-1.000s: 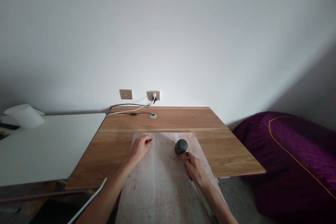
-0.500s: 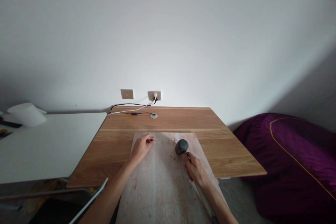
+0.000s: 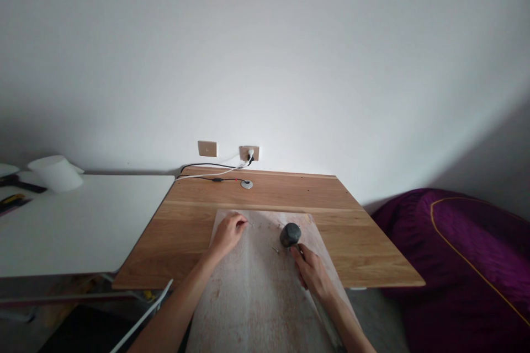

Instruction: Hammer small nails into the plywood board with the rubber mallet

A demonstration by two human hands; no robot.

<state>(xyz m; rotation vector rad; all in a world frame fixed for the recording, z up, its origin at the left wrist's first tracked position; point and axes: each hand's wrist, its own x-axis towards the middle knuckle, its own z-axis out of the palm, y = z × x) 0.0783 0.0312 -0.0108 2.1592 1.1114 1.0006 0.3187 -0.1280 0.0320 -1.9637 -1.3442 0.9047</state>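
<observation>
My right hand point(image 3: 313, 271) is wrapped round the handle of a mallet point(image 3: 290, 235) with a dark, rounded head. The head is held over the far right part of a worn, pale board point(image 3: 256, 292). Near the board's far left corner, my left hand point(image 3: 230, 233) has thumb and forefinger pinched together on a thin nail point(image 3: 250, 224). Several small nails point(image 3: 269, 226) stand in a row across the far end of the board, to the right of my left fingertips. One loose nail point(image 3: 275, 250) lies on the board, left of and nearer than the mallet head.
The board lies on a wooden desk point(image 3: 364, 248) against the wall. Cables point(image 3: 215, 177) run along the desk's back edge to a wall socket point(image 3: 249, 153). To the left stands a white table point(image 3: 111, 220) with a white roll point(image 3: 56, 173). A purple cover point(image 3: 464, 265) bulges at the right.
The view has turned slightly left, so everything sits a little further right. Both hands keep nearly the same places over the board.
</observation>
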